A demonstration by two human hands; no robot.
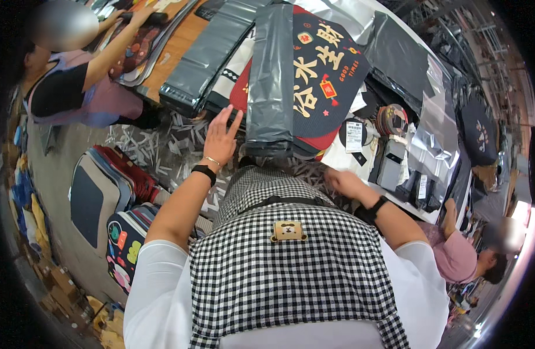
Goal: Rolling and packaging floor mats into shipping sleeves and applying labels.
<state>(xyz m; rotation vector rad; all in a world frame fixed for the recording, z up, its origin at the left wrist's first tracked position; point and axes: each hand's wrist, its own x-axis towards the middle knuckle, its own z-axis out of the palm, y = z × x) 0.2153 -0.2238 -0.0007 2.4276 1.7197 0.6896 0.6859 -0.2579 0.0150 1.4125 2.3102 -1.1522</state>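
My left hand (pixel 222 139) has its fingers spread and holds nothing. It is beside the left edge of a long stack of grey plastic bags (pixel 270 81); I cannot tell if the fingertips touch the red mat (pixel 239 87) behind them. Those bags lie across a dark floor mat (pixel 326 75) with gold lettering and red decorations, on top of more mats. My right hand (pixel 344 182) is low by the table's near edge, right of the mat pile, blurred, with its fingers partly hidden. A second stack of grey bags (pixel 206 58) lies to the left.
On the right are label rolls (pixel 391 119), a grey box-shaped device (pixel 391 163) and dark plastic sheeting (pixel 398 58). Stacked mats (pixel 96 195) stand on the floor at left, amid paper scraps (pixel 180 139). One person (pixel 69 87) works at left, another (pixel 456 256) at right.
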